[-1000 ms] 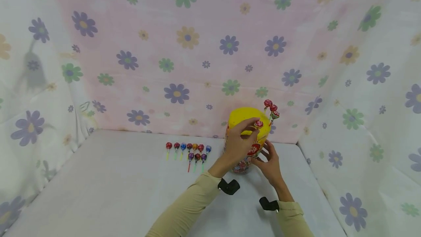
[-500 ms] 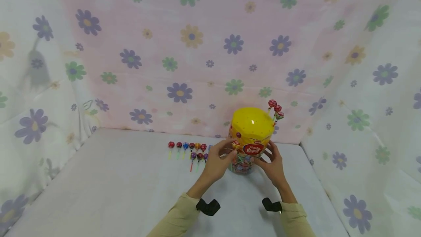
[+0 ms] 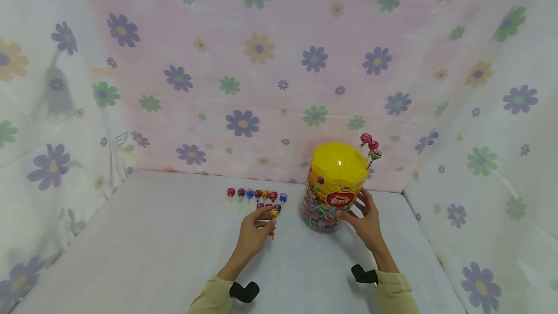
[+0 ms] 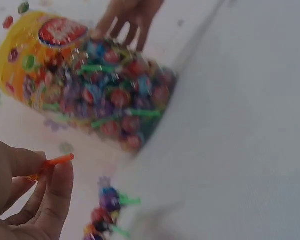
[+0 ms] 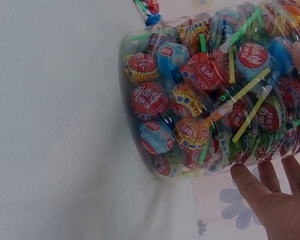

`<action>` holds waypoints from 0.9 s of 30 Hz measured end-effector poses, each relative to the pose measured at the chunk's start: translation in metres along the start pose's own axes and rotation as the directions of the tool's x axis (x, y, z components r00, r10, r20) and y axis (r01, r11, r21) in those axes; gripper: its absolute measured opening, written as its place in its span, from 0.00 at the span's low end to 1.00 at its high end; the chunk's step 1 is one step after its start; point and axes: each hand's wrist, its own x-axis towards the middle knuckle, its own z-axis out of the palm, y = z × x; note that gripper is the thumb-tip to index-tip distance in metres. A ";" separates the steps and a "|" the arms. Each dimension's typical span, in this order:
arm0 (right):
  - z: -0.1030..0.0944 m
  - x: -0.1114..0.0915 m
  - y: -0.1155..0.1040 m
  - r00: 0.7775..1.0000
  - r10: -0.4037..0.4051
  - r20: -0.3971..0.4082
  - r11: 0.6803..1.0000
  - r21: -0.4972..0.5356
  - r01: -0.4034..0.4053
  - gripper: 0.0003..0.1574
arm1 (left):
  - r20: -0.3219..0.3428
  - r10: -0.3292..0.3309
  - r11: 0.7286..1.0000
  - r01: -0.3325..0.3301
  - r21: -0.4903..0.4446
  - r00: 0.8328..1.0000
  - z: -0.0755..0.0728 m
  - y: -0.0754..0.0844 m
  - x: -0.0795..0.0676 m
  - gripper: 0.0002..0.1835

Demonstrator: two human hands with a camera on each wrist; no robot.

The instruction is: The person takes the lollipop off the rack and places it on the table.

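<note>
My left hand [image 3: 252,237] pinches a yellow-wrapped lollipop [image 3: 274,213] between thumb and fingertips, over the near row of lollipops on the table. Its orange stick [image 4: 61,160] juts from the fingers in the left wrist view. A clear plastic jar [image 3: 316,210] with a yellow lid [image 3: 337,159] stands right of that hand, packed with wrapped lollipops. My right hand [image 3: 369,224] holds the jar's right side, thumb on the front and fingers round the side. Three lollipops [image 3: 373,145] stick up at the lid's right edge.
A row of several lollipops [image 3: 250,193] lies left of the jar, sticks toward me. A shorter row in front of it is partly hidden by my left hand. White cloth covers the table [image 3: 131,246]; flowered fabric [image 3: 209,110] hangs behind and at both sides.
My left hand has come down from the jar's lid and moved left to the lollipop rows, carrying the lollipop. The right hand stays on the jar.
</note>
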 end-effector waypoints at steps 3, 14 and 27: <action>-0.001 -0.001 -0.002 1.000 0.019 0.001 1.000 -0.008 -0.019 0.59 | -0.036 -0.020 0.997 0.023 0.074 0.999 -0.012 -0.012 -0.001 0.20; 0.001 -0.008 -0.024 0.999 0.035 0.012 0.999 -0.002 -0.035 0.58 | -0.141 -0.034 0.950 0.075 0.302 0.989 -0.039 -0.040 0.023 0.17; -0.001 0.000 0.001 1.000 0.003 0.001 1.000 0.005 -0.003 0.59 | -0.104 -0.023 0.896 0.067 0.440 0.994 -0.042 -0.049 0.051 0.16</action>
